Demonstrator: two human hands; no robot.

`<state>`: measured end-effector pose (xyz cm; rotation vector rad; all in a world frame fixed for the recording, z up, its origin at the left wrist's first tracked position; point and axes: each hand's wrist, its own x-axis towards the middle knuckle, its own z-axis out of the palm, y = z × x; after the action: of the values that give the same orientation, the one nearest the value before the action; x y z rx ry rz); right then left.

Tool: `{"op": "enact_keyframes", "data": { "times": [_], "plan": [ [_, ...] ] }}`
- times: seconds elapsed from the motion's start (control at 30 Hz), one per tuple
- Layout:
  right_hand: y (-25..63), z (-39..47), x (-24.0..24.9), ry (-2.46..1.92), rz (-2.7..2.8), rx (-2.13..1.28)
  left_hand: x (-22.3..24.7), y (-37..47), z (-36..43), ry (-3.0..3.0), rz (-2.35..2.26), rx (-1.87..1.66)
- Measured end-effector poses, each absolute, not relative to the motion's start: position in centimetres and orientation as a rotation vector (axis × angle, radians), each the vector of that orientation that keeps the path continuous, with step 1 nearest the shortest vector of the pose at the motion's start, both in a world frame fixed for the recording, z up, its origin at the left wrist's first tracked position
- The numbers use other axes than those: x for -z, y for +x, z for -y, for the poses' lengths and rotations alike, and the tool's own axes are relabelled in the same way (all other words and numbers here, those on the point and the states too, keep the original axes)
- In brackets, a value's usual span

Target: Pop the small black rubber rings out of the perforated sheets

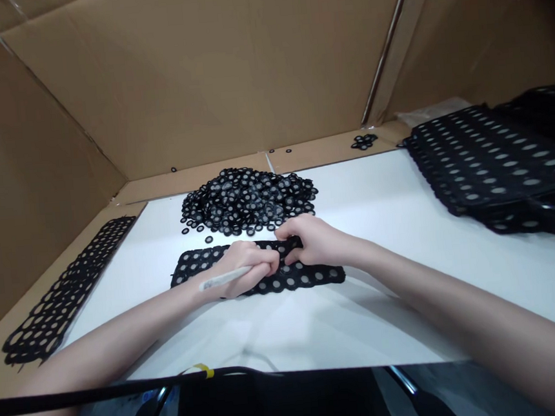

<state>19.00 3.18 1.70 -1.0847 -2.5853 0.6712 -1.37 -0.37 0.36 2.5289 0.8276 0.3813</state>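
A black strip of joined rings [320, 277] with rows of pale round spots lies flat on the white board, beneath both hands. My left hand [248, 267] is closed around a slim white pen-like tool [225, 278], whose back end points toward my wrist; its working tip is hidden by my fingers. Beside it, my right hand [316, 240] pinches the strip's far edge near the middle between thumb and fingers. Just beyond the hands rises a heap of small black rings [250, 197], with several loose ones along its near side.
Another long black strip [71, 287] lies at the left edge. A stack of larger black spotted sheets [496, 156] sits at the right. Cardboard walls [226, 70] enclose the white board [378, 193]. A black cable [104, 393] crosses the near edge.
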Motion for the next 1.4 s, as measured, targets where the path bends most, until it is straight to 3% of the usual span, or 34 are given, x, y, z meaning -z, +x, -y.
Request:
{"op": "enact_keyframes", "data": {
  "times": [0.57,1.03,1.4],
  "plan": [
    [19.7,-3.3,-2.4,-1.051,2.703,-0.648,-0.1,-1.6,0.5,2.591,-0.796,-0.450],
    [20.0,-3.3,-2.8,-0.836,2.558,-0.923,-0.1,-1.2,1.7,2.738,-0.470,-0.940],
    [20.0,-3.1,-2.8,-0.845,2.606,-0.897,0.7,-0.8,1.8,2.778,-0.540,-0.886]
  ]
}}
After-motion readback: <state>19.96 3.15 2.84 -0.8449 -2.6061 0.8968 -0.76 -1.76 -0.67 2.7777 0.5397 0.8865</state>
